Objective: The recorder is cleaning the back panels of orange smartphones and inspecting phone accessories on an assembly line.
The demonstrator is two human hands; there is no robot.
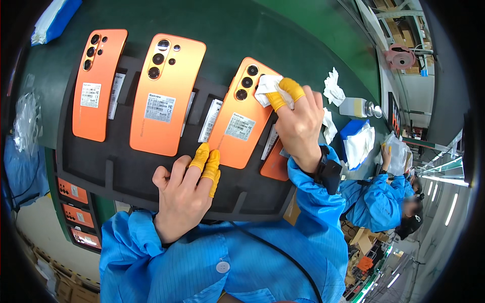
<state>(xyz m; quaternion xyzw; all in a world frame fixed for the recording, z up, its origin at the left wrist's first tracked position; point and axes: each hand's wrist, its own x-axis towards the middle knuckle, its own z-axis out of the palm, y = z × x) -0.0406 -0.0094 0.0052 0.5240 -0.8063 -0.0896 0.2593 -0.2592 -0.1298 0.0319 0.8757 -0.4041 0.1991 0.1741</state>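
Black foam tray (126, 171), left hand (184, 194) fingertips pressing orange phone (242, 121), right hand (298, 121) grip pinching white wipe (267, 87) on it

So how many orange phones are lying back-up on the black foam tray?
3 in full: left phone, middle phone, and right phone under both hands. A fourth orange piece peeks out beneath the right hand, mostly hidden.

Phone assembly line, green conveyor belt (283, 35), orange phones (166, 96), blue-smocked co-worker (379, 202)

Orange phones (237, 118) on a black tray (126, 177), white cloth (268, 86).
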